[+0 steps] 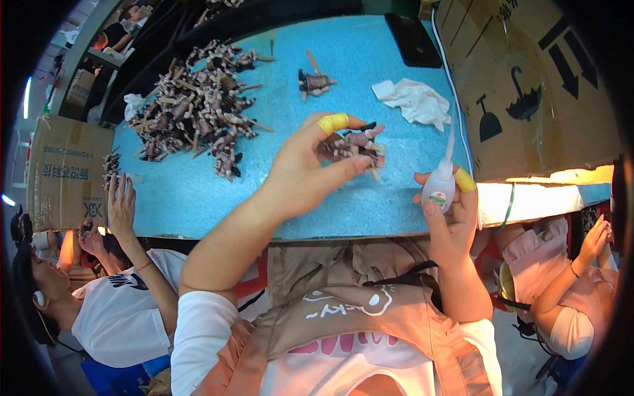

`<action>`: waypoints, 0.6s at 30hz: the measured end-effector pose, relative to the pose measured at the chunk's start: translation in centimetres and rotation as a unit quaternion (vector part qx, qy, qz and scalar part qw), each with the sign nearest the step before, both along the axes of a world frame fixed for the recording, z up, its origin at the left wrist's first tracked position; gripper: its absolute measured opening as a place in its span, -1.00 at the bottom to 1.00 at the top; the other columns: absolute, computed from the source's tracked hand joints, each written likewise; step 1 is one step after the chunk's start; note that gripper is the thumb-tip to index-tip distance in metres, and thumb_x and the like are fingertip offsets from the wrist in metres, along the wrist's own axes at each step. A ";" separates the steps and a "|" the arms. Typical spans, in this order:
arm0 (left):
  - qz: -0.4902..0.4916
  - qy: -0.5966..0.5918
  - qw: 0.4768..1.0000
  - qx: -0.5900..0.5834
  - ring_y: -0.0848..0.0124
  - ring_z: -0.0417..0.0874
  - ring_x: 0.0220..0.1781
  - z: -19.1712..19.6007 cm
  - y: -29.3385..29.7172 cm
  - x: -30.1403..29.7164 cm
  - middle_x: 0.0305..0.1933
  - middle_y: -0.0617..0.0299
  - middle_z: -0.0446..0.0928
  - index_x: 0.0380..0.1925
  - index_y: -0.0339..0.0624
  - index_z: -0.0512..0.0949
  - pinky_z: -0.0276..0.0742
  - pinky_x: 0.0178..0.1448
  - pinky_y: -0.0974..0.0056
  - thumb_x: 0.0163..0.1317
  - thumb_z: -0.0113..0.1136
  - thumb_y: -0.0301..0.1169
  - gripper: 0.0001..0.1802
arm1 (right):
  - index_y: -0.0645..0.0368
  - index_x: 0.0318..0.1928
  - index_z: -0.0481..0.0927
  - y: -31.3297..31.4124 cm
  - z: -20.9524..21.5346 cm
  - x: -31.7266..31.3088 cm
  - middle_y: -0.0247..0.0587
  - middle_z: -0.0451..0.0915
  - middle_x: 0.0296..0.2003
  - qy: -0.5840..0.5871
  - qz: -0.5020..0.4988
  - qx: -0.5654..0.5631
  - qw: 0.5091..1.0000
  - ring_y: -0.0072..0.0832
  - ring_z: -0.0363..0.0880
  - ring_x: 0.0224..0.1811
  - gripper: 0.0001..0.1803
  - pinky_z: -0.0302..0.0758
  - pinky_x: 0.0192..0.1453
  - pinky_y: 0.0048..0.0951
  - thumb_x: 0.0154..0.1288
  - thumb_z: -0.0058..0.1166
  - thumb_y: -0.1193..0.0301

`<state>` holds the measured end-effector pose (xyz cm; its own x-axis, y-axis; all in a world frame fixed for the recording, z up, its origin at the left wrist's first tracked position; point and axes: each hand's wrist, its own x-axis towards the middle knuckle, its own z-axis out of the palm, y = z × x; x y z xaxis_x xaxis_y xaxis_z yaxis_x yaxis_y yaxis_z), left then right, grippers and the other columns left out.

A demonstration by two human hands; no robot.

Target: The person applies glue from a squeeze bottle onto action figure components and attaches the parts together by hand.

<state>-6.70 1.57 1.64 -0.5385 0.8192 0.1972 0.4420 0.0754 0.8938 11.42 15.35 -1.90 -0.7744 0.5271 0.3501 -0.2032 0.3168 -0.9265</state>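
My left hand (316,155), with yellow tape around one finger, is closed on a small figurine (358,142) in brownish-pink and black. Its fingers cover part of the figurine. To its right, my right hand (450,214) grips a small white glue bottle (440,185) whose thin nozzle points up; yellow tape wraps a finger here too. The bottle and the figurine are apart. A single figurine (315,84) with a flat wooden-looking piece lies farther back on the blue foam mat (310,214). A large heap of similar figurines (198,105) covers the mat's left part.
A crumpled white cloth (416,102) and a black phone (413,41) lie at the back right. Cardboard boxes stand at the right (528,86) and left (69,168). A co-worker's hand (121,204) reaches onto the mat's left edge; another person (561,284) sits at the right.
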 end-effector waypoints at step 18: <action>-0.025 -0.537 0.821 0.190 0.35 0.53 -0.15 -0.8 0.1 8.1 -0.14 0.10 0.43 0.04 -0.15 0.23 0.54 -0.21 0.34 0.04 0.23 -0.57 -0.44 | 0.28 0.16 0.13 -1.5 1.5 1.7 -0.01 0.50 -0.28 0.137 0.060 -0.164 0.975 -0.42 0.53 -0.28 -0.48 0.49 -0.18 -0.40 0.24 -0.03 0.45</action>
